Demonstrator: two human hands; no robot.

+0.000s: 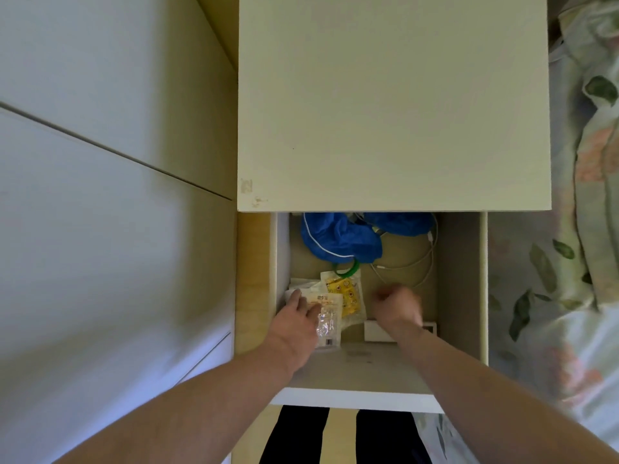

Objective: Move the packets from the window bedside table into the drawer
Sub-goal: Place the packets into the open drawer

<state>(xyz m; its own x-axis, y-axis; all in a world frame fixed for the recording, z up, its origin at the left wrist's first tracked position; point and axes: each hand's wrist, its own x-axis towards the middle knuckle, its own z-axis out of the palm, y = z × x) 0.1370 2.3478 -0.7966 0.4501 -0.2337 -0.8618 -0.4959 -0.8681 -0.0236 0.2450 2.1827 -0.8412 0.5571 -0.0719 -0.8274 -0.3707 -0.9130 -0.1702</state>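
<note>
Packets (330, 304): lower centre of frame, lying in the open drawer (464, 279) below the bare table (392, 102); thin plastic sachets, likely light, limp and slippery, best pinched at an edge.
Left hand (296, 324): fingers fairly straight, resting on the packets.
Right hand (398, 306): curled, blurred; cannot tell what it holds.

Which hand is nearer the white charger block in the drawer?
Right. The right hand hovers directly over the white charger block; the left hand rests on the packets, off to its left.
</note>
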